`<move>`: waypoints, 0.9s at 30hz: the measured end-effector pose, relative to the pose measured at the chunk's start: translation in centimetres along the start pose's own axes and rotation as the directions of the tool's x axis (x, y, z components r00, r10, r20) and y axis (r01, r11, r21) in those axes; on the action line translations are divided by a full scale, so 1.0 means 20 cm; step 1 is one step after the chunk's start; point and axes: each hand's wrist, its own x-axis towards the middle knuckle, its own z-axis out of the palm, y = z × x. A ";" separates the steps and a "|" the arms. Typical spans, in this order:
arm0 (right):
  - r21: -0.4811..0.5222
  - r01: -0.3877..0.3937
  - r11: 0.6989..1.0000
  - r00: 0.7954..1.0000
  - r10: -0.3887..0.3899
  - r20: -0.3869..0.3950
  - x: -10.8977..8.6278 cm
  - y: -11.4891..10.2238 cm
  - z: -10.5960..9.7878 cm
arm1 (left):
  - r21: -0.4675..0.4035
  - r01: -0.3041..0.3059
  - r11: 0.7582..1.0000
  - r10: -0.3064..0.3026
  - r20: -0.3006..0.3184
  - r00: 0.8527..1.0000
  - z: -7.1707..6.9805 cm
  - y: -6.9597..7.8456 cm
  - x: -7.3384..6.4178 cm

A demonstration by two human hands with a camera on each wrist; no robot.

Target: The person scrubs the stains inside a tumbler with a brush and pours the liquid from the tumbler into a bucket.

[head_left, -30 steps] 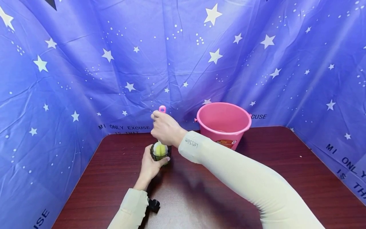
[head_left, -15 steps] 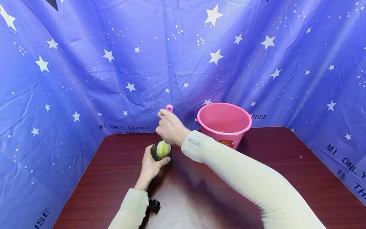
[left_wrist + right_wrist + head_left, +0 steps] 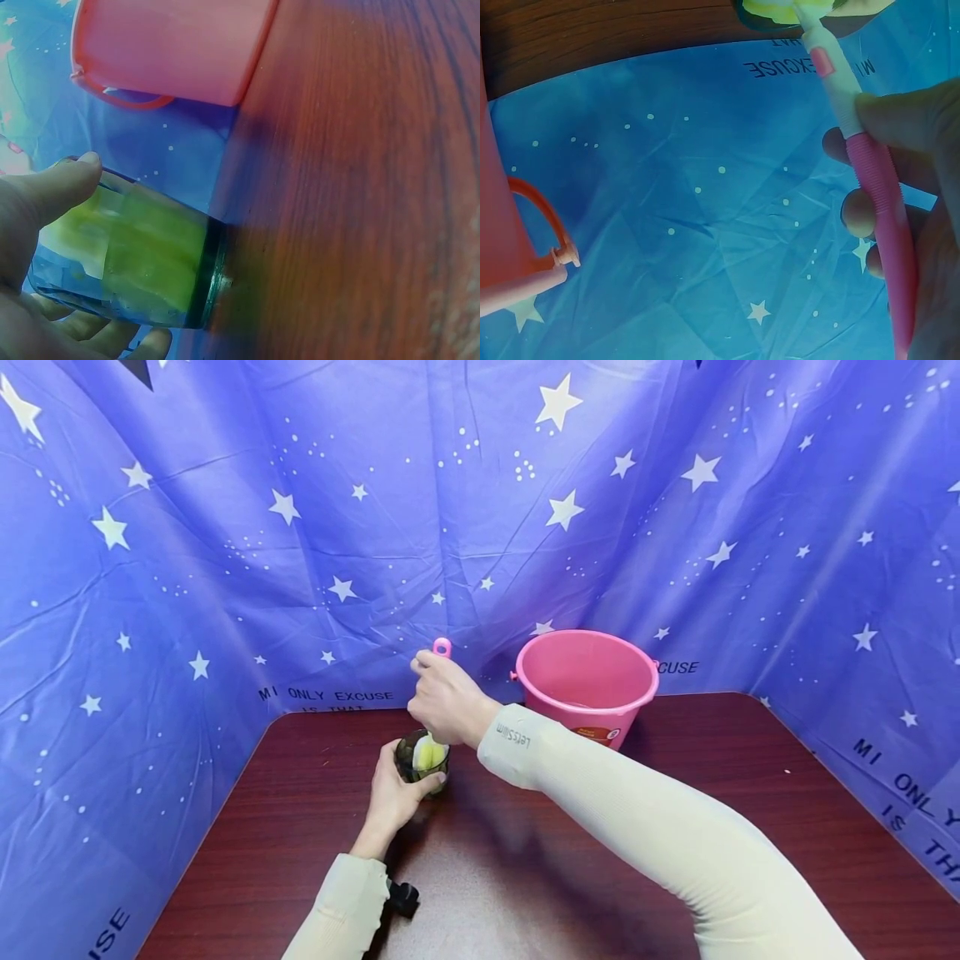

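Note:
A dark green-tinted glass (image 3: 406, 750) stands on the table, and my left hand (image 3: 395, 802) grips it round the side. In the left wrist view the base of the glass (image 3: 212, 277) meets the tabletop, with the yellow-green sponge showing through its wall. That sponge head (image 3: 430, 755), yellow and white, belongs to a cup brush and sits inside the glass. Above it my right hand (image 3: 450, 697) holds the brush by its pink and white handle (image 3: 883, 199), thumb along one side and fingers curled round the other. The handle's pink loop end (image 3: 442, 647) sticks up past the knuckles.
To the right of the glass, a pink bucket (image 3: 577, 718) with a label stands near the table's back edge, partly behind my right sleeve. A blue star-patterned cloth (image 3: 480, 527) hangs around the table. A black device (image 3: 405, 900) sits at my left wrist.
My right hand and the brush have shifted right, then dipped slightly, turning the sponge within the glass. The left hand keeps its grip on the glass in nearly the same place.

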 end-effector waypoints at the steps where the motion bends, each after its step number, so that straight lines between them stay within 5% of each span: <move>1: 0.000 0.002 1.000 1.000 -0.002 0.000 0.00 0.00 0.00 | -0.001 0.001 1.000 -0.001 0.001 1.000 0.00 0.00 0.00; 27: -0.088 0.070 0.994 0.991 -0.080 -0.111 0.00 -0.05 -0.04 | 0.013 -0.011 1.000 0.011 0.016 1.000 -0.01 0.00 0.00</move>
